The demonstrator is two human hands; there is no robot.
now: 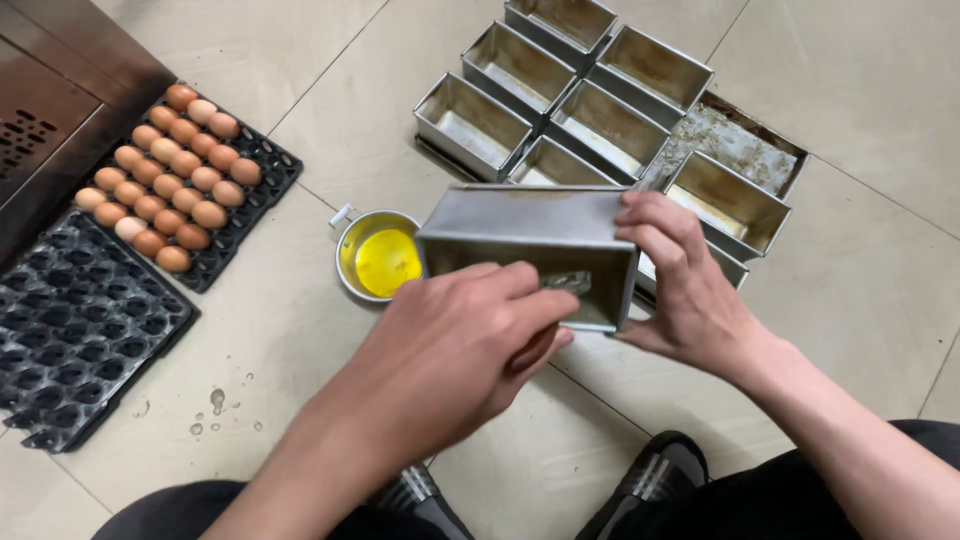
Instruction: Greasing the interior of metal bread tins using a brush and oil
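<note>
Two hands (690, 285) grip one grey loaf tin (530, 235).

Pale beige floor tiles (860, 270) with thin dark grout lines cover the room, evenly lit and faintly glossy. A few water drops (215, 405) lie at lower left. A dark metal cabinet (45, 120) with perforated slots fills the upper-left corner.

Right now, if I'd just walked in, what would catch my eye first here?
Probably the metal loaf tin tilted up at the centre, held at its right end by the right hand while the left hand reaches into it. Just left of it sits a small metal cup of yellow liquid on the tiled floor. Further left is a black tray of brown eggs, and behind the tin a cluster of empty loaf tins.
</note>
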